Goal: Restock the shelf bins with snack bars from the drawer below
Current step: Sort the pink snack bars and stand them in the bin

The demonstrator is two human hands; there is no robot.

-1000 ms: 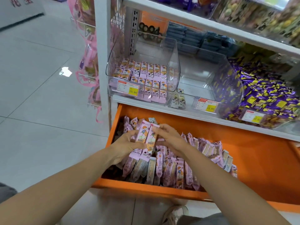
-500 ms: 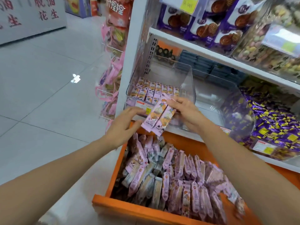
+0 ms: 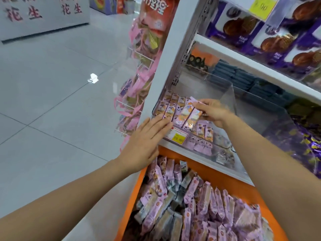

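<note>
Right hand pinches two snack bars over the clear shelf bin; left hand, fingers spread and empty, rests at its front; orange drawer below lies open, full.

A shop, a snack aisle by the look of it. White metal shelving stacked with boxed pastries, clear bins of wrapped bars, yellow price tags clipped to the fronts. Orange stock drawer pulled open below, full of pink packets. Hanging bagged goods at the shelf end, pale tiled floor, red lettering on a far display.
</note>
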